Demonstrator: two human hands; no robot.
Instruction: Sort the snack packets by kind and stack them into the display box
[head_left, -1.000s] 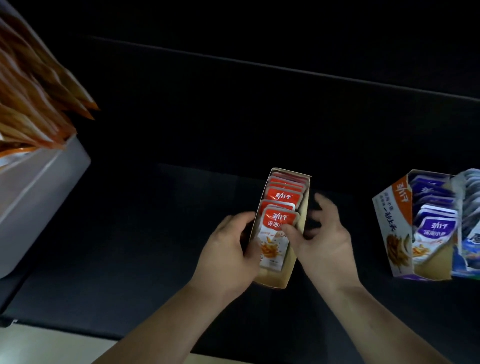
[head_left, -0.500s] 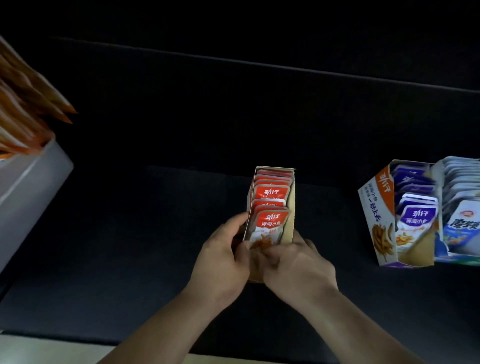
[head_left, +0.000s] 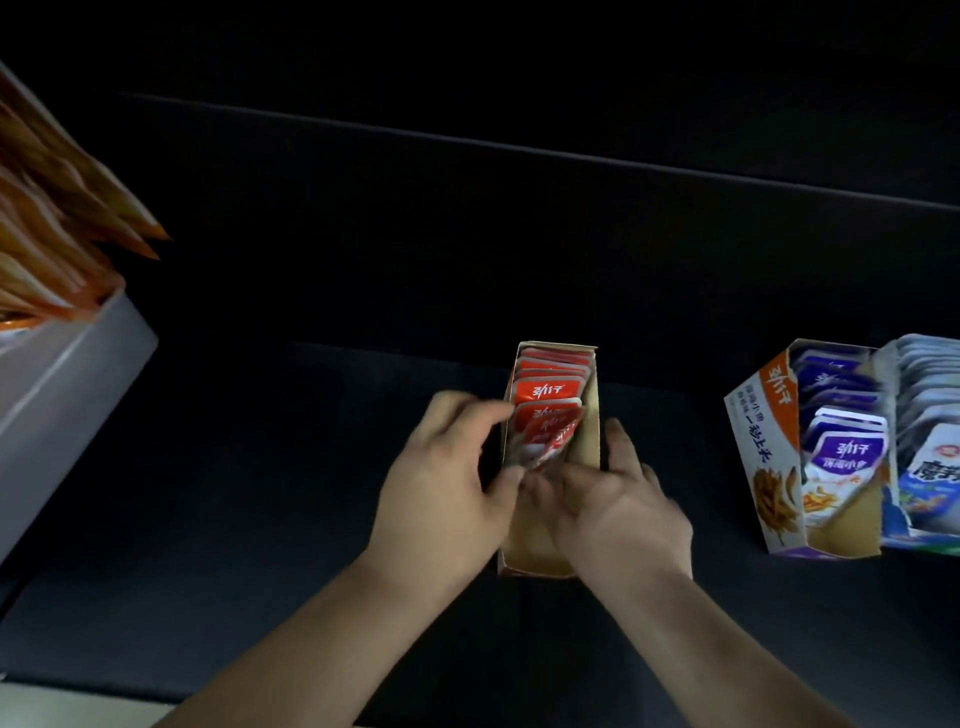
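**Entry: red-and-white foil snack packet (head_left: 545, 434), front of the row in the narrow tan cardboard display box (head_left: 589, 441).**

I log the box's long axis running straight away from me on the dark surface (head_left: 311, 467), and the packet leans askew at its near end. The left hand (head_left: 447, 488), at the box's left wall, pinches the packet's left edge and lies nearer. The right hand (head_left: 623, 504) reaches in at the near right corner, but its grip is too blurred to tell.
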